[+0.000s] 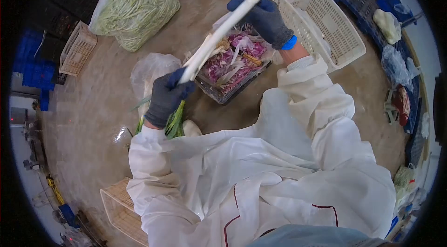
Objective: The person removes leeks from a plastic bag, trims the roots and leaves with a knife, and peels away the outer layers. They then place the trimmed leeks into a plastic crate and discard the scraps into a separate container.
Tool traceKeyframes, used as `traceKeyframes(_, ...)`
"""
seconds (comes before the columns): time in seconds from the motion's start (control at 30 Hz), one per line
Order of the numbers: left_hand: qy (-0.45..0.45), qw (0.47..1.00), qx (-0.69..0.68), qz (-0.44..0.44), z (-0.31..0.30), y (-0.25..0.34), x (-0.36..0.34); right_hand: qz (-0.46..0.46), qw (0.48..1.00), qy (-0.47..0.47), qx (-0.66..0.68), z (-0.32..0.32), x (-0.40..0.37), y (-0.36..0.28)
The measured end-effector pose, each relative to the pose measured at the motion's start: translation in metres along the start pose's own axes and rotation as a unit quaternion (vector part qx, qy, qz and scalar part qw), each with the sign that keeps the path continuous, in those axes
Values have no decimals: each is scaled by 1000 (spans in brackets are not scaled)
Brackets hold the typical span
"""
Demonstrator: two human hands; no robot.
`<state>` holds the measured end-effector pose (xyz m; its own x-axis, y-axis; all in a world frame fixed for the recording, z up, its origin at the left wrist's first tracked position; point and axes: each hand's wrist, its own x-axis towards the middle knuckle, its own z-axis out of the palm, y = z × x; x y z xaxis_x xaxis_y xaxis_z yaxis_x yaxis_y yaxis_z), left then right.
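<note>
A long white stalk, which looks like a leek (219,35), slants upward to the right between my gloved hands. My left hand (166,97) is closed round its lower end, where green leaves (175,122) hang below. At the top, my right hand (266,20) has its fingers wrapped behind the stalk's white end. Under the stalk stands a dark crate (224,94) lined with clear plastic, full of purple and pale peelings (242,56). Beside my left hand lies a clear plastic bag (151,67) with pale stalks partly hidden by the hand.
A white basket (347,33) stands at the right of the crate. Upper left is a big bag of green vegetables (135,12), with a beige basket (77,50) beyond. Another basket (122,209) is lower left. Blue pallets (356,2) line the right side.
</note>
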<state>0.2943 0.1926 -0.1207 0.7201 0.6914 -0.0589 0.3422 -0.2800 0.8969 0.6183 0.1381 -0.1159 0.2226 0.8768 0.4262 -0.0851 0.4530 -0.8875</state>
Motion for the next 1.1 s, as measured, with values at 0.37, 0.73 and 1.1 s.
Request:
traceKeyframes(0.37,13,992,110,-69,-33,-14,-6,39,966,49,-249,-82,7,8)
traceKeyframes(0.73,304,734,573,201,-20,-7,-4,294,916,-75,261,-20,8,24)
traceKeyframes(1.1,342,539,737,225,-6,3,-15,172,985,-3,-4,-4,3,5)
